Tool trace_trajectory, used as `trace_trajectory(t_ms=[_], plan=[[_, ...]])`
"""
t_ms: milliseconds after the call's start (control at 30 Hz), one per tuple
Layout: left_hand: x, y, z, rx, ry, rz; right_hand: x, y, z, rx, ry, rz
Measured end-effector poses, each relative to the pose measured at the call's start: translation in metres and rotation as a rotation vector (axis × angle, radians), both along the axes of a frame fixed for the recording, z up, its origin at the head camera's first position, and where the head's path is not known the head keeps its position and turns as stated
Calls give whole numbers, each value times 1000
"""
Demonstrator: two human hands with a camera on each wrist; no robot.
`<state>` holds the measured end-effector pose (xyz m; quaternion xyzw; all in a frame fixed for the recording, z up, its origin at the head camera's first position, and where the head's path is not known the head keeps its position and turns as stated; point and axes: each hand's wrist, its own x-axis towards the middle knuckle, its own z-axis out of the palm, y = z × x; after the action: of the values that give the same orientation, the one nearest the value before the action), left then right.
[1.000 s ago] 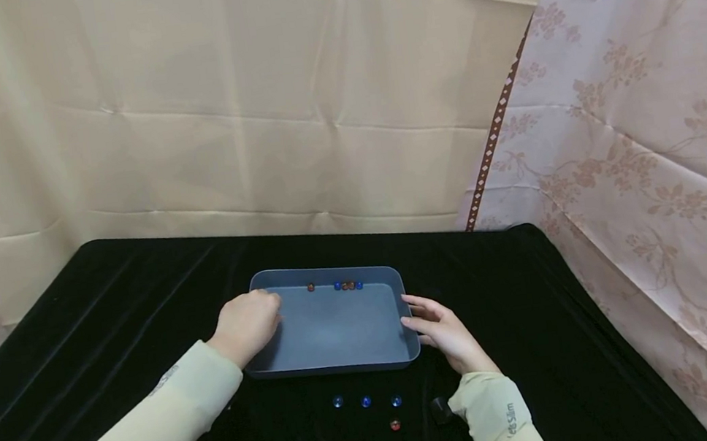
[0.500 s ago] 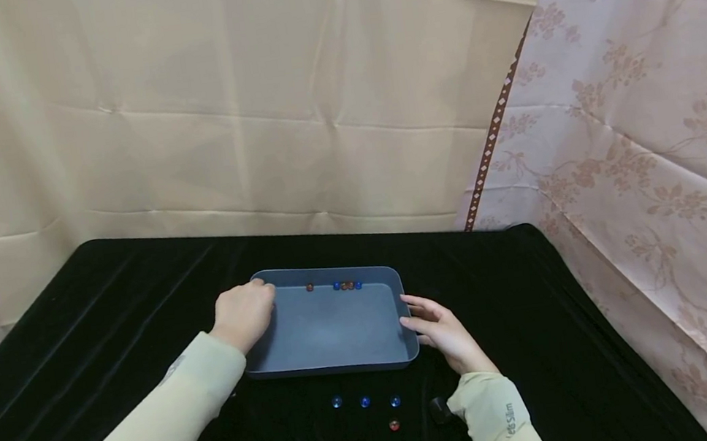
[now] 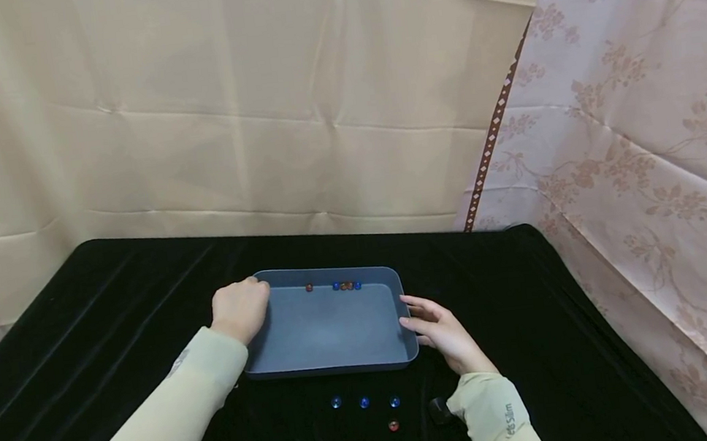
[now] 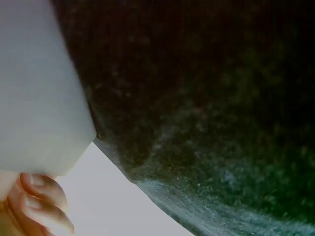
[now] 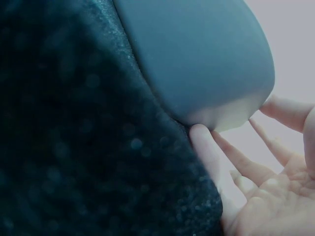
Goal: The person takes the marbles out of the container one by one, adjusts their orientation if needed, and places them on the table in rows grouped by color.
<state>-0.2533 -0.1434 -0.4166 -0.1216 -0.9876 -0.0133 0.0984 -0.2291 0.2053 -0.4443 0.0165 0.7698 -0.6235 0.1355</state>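
Observation:
A blue-grey rectangular tray [image 3: 330, 326] lies on black cloth, with glass marbles along the inside of its far wall. One amber marble [image 3: 309, 287] sits apart from a short row of blue marbles [image 3: 358, 285] and amber ones. My left hand [image 3: 241, 309] grips the tray's left rim near the far corner, fingers curled; the left wrist view catches fingertips against the outer wall. On the opposite side, my right hand [image 3: 443, 331] touches the right wall with fairly straight fingers [image 5: 246, 164], thumb at the rim.
In front of the tray, blue marbles [image 3: 365, 402] and a red-orange marble [image 3: 393, 426] lie on the black cloth [image 3: 137, 291]. A cream curtain [image 3: 183, 124] hangs behind the table, and a floral pink curtain [image 3: 635, 142] on the right.
My left hand has slid along the tray's left rim toward the far corner. The right hand, the tray and the marbles stay practically where they were.

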Motion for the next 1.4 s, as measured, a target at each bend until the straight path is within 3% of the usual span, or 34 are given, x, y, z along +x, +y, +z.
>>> trace_trajectory(t_ms=[400,667,967,1400], plan=[[-6,10,-1,-175,-43,30,-1,1,0,-6,-7,3],[-5,10,-1,-198,-51,30,-2,0,0,-4,-6,6],[-7,8,-5,-141,-20,15,-1,0,-1,-10,-10,-15],[-2,-1,-3,123,-5,18,0,0,-1,-4,-11,-13]])
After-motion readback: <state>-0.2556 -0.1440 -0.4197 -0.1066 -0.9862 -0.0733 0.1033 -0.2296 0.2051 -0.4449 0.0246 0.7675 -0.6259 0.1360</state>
